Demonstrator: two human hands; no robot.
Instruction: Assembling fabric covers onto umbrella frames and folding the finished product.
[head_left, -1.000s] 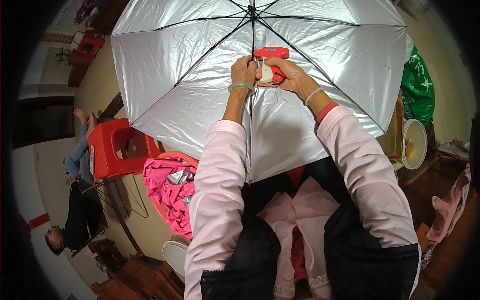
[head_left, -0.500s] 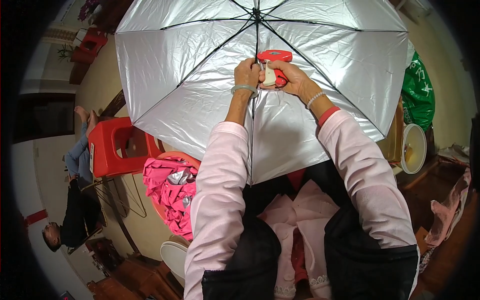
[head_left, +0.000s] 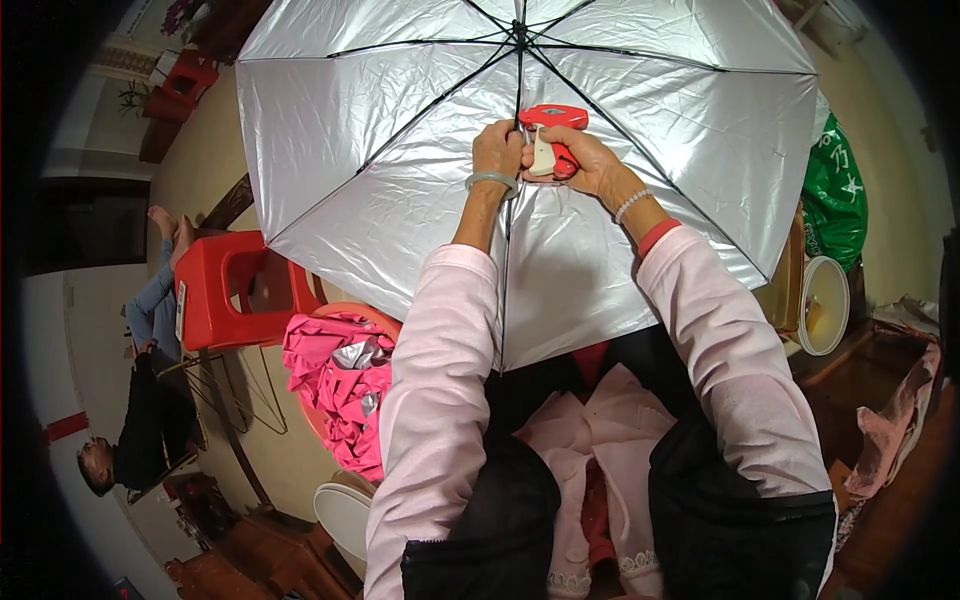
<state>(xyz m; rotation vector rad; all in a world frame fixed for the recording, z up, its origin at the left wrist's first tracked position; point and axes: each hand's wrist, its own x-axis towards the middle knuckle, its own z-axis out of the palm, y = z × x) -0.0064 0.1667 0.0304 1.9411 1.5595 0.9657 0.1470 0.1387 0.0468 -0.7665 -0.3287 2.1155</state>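
An opened umbrella [head_left: 400, 215] with a silver lining and black ribs spreads in front of me, its inner side facing up. My right hand [head_left: 595, 167] is closed around a red and white gun-shaped hand tool [head_left: 556, 118], with the white lever under the fingers. The tool's nose is close to the middle rib. My left hand [head_left: 496, 152], wearing a bangle, is closed at that same rib, against the tool's left side. What its fingers pinch there, rib or cloth, is hidden.
On the left stand a red plastic stool [head_left: 215, 295] and a tub of pink cloth [head_left: 335, 385]. A person [head_left: 150, 420] sits beyond the stool. To the right are a green bag [head_left: 836, 195], a white-rimmed bucket [head_left: 826, 305] and wooden furniture [head_left: 850, 400].
Both hands and the tool stay at the same rib. The whole picture has shifted only slightly, and the grip looks the same.
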